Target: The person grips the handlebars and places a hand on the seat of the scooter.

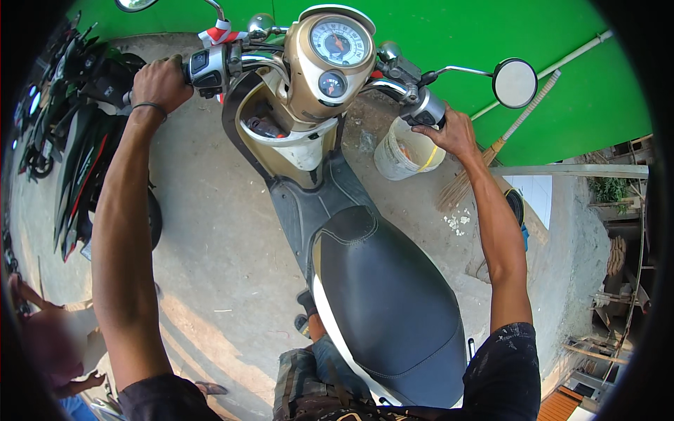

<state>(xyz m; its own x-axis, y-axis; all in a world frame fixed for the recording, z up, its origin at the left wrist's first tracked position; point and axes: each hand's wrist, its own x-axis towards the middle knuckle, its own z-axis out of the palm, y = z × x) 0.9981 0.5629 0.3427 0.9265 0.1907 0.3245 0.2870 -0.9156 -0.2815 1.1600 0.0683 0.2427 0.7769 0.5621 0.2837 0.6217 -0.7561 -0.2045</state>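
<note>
A white and gold motor scooter (pixel 330 123) stands before me, its black seat (pixel 390 298) running down toward my body. Wrapped round the left handlebar grip is my left hand (pixel 161 85), with a dark band at the wrist. My right hand (pixel 454 132) closes on the right handlebar grip, its fingers partly hidden behind the grip and switch housing (pixel 423 111). Between the hands sit the round speedometer (pixel 340 42) and a smaller gauge (pixel 332 85). A red and white cloth strip (pixel 222 33) is tied by the left mirror stem. Both brake levers are mostly hidden.
A whitish bucket (pixel 400 154) and a broom (pixel 463 184) stand right of the scooter, by a green wall (pixel 449 31). Several parked motorbikes (pixel 88 158) line the left. Another person (pixel 60 337) is at the lower left. The round right mirror (pixel 514 83) juts outward.
</note>
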